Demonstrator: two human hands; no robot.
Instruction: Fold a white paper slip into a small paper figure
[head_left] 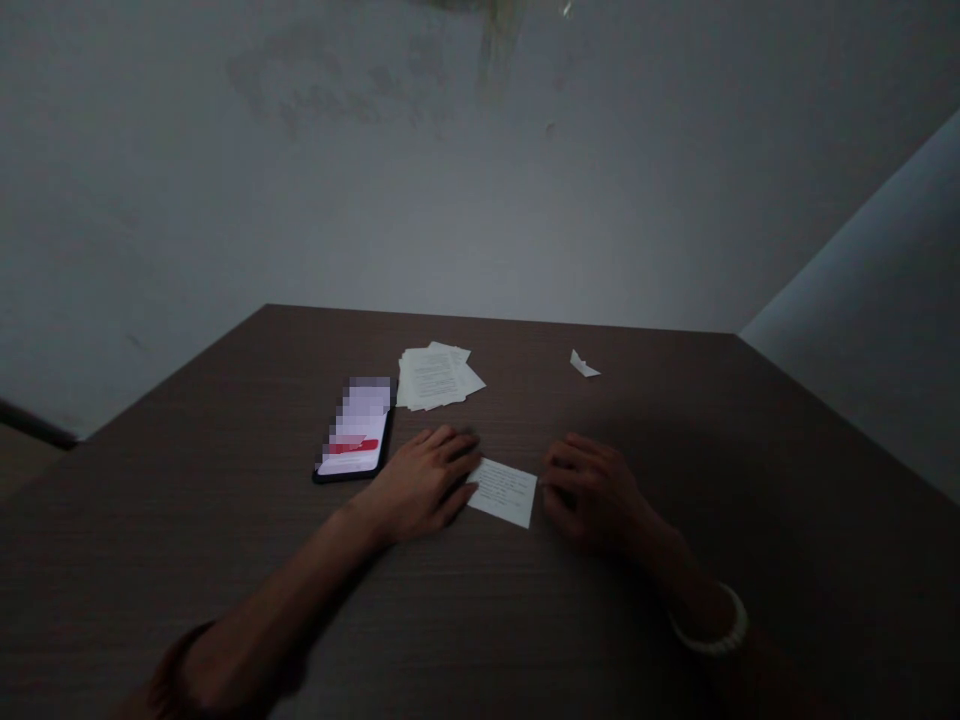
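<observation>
A small rectangular slip of printed paper [504,492] lies slightly turned on the brown table. My left hand [431,480] rests palm down with its fingers a little apart, the fingertips at the slip's left edge and covering part of it. At the slip's right edge, my right hand [592,495] is curled, its fingertips beside or touching the upper right corner. Whether anything is inside those curled fingers is hidden. A white bracelet [716,635] is on my right wrist.
A phone [352,430] with its screen lit lies left of my left hand. Beyond it is a loose stack of printed paper slips [435,375]. A small folded paper boat [584,366] sits farther back on the right. The table [225,420] meets a grey wall [480,220].
</observation>
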